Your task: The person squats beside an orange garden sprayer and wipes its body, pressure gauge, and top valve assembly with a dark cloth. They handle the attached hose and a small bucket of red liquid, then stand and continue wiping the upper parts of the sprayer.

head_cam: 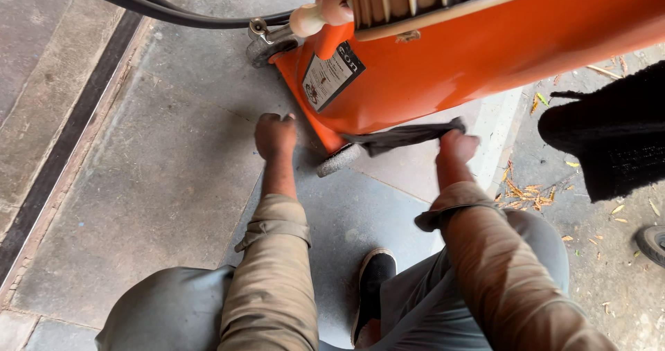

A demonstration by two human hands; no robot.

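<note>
Squatting on the concrete floor (159,185), both arms out to the lower edge of an orange machine body (471,53). Right hand (456,147) closed on a dark grey rag (405,135), pinched at its right end, rag stretched flat against the underside edge of the orange shell. Left hand (275,135) curled into a fist, pressed by the shell's lower left corner; can't tell if it has anything inside.

Risks, my read:
- small grey wheel (339,160) sits just beside the rag; loose cloth could catch under it if the machine rolls
- left knuckles are close to the shell's corner, pinch if it tips
- black hose (159,8) trails across the floor behind, trip or tug hazard

Count: 1 rag, 1 orange body, 1 label plate (331,75), 1 grey wheel low down, 1 metal caster (267,41) higher up, 1 black shoe (374,282), dry leaves (526,197) scattered at right
</note>
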